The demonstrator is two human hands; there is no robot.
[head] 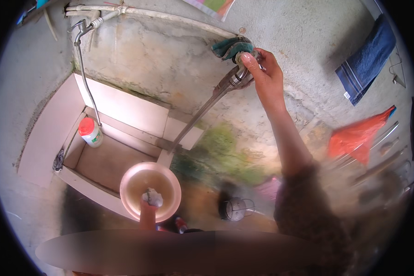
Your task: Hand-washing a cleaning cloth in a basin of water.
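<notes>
My right hand (267, 72) is raised to a metal faucet (240, 74) on the wall, its thumb and fingers closed around the top. A teal cloth (233, 47) lies over the pipe beside that hand. From the faucet a long hose or stream (200, 119) slants down towards the basin ledge; which it is, I cannot tell. My left hand (148, 203) reaches over a round pinkish basin (125, 188) of cloudy water (148, 181). A pale wet cloth (153, 197) is at its fingers, which are largely hidden.
A tiled trough (114, 164) lies left of the round basin, with a red-lidded plastic jar (89, 132) inside. Another tap (81, 31) with a hose is at upper left. A blue towel (369, 62) and an orange-red plastic bag (355, 138) hang at right. A metal-framed item (236, 208) stands low down.
</notes>
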